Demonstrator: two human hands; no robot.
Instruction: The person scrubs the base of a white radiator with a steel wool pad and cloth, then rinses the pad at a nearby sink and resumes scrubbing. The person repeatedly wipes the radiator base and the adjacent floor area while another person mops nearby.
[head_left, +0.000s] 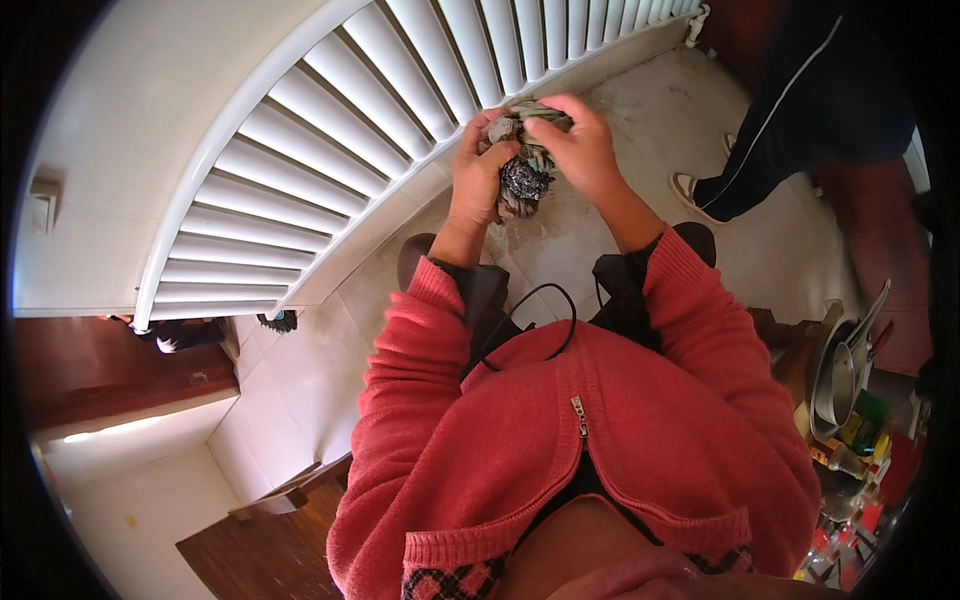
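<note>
Both hands are raised in front of the white radiator (330, 142), holding a bundle of dirty greyish-green cloth (504, 127). My left hand (480, 169) grips its left side, thumb across the front. My right hand (581, 142) grips the upper right part, thumb and fingers pressed on the fabric. A dark, shiny clump that looks like a metal scouring pad (525, 178) is at the lower front of the bundle, near my left thumb. More soiled cloth hangs below it. How the pieces are joined is hidden by my fingers.
A person in dark trousers (795, 112) with a white stripe stands at the right on the tiled floor (315, 375). Metal pans (836, 375), bottles and jars crowd the lower right. A wooden board or furniture top (262, 555) is at the lower left. A black bristly object (279, 322) lies by the radiator's end.
</note>
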